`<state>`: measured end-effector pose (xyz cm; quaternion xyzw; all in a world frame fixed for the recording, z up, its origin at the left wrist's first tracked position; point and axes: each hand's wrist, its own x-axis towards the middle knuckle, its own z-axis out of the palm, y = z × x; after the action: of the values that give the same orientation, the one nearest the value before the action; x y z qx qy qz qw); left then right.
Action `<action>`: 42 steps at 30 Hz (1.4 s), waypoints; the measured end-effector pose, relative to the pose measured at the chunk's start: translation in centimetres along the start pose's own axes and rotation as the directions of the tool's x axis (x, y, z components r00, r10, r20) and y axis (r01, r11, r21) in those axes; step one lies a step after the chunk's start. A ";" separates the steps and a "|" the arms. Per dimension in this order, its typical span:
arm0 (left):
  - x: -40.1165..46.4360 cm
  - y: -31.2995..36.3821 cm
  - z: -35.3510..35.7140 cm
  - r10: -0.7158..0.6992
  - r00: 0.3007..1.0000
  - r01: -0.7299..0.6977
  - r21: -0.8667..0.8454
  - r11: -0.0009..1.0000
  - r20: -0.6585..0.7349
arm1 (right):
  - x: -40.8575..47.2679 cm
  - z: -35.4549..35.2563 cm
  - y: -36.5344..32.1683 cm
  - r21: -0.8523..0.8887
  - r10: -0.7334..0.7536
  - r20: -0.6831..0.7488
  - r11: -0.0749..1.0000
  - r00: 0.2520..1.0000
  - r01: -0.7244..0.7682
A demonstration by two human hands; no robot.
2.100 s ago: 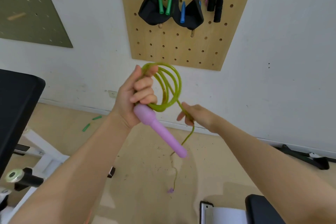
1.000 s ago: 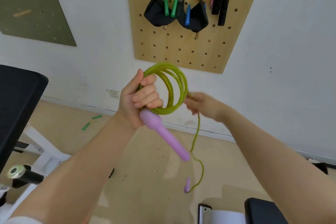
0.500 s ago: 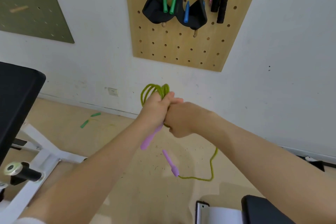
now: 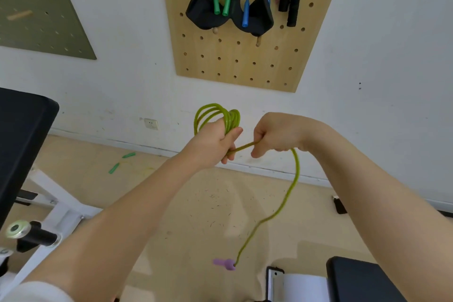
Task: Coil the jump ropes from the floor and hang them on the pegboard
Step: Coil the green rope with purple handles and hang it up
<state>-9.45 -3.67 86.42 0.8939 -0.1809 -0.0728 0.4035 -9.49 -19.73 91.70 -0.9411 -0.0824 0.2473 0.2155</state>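
A yellow-green jump rope (image 4: 293, 179) with purple handles is in both hands. My left hand (image 4: 213, 144) is closed around its coiled loops (image 4: 215, 114), which stick up above the fist; the first handle is hidden inside the grip. My right hand (image 4: 277, 133) pinches the rope's free length just right of the coil. From there the tail hangs down in a curve to the second purple handle (image 4: 224, 263), low above the floor. The wooden pegboard (image 4: 235, 61) hangs on the wall above, with several coiled ropes on it.
Black pads (image 4: 208, 14) hang on the pegboard among green, blue and yellow-black handles. Two green handles (image 4: 121, 162) lie on the floor at left. A weight bench (image 4: 27, 144) stands at left, a black seat (image 4: 355, 279) at bottom right. A grey-green board (image 4: 44, 7) is upper left.
My hands came together at the coil, then my right hand pulled away to the right with the rope's tail. The hanging handle swung and dropped lower. The first handle disappeared into my left fist.
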 end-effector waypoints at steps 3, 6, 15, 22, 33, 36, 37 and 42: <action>-0.8 -0.5 0.5 0.012 0.990 0.021 -0.228 0.973 0.141 | -0.9 -1.6 0.7 0.110 -0.099 -0.133 0.987 0.986 0.113; -1.7 -1.0 0.7 -0.008 0.943 0.218 -0.600 0.769 0.333 | -0.9 -2.4 2.0 0.295 -0.147 -0.333 0.922 0.931 0.251; -1.8 0.3 -0.8 0.056 0.989 0.117 -0.958 0.261 0.136 | 3.6 5.7 4.6 0.482 -0.043 -0.258 0.860 0.965 0.167; 0.7 -2.5 -0.2 -0.457 0.870 0.020 -0.914 0.405 -0.183 | 3.6 9.3 2.0 -0.187 -0.095 -0.212 0.981 0.973 0.055; 0.1 -6.1 0.6 -0.240 0.847 0.265 -0.015 0.964 -0.474 | 1.0 6.2 -0.2 -0.163 -0.062 0.294 0.980 0.954 0.114; -0.1 -5.0 1.5 -0.236 0.934 0.225 -0.072 0.972 -0.269 | 0.8 5.9 -1.5 -0.146 -0.272 0.252 0.938 0.929 0.314; -0.3 -4.1 1.8 -0.260 0.960 0.227 -0.251 0.941 -0.108 | 0.9 5.5 -1.8 -0.121 -0.342 0.193 0.922 0.919 0.369; -2.1 -3.0 1.8 -0.259 0.965 0.236 -0.530 0.815 0.032 | 1.7 3.4 -0.1 -0.053 -0.358 -0.315 0.931 0.879 0.360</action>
<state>-11.13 -2.34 82.95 0.7653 -0.0278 -0.1531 0.6246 -9.77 -17.98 88.36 -0.9361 -0.2184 0.0478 0.2716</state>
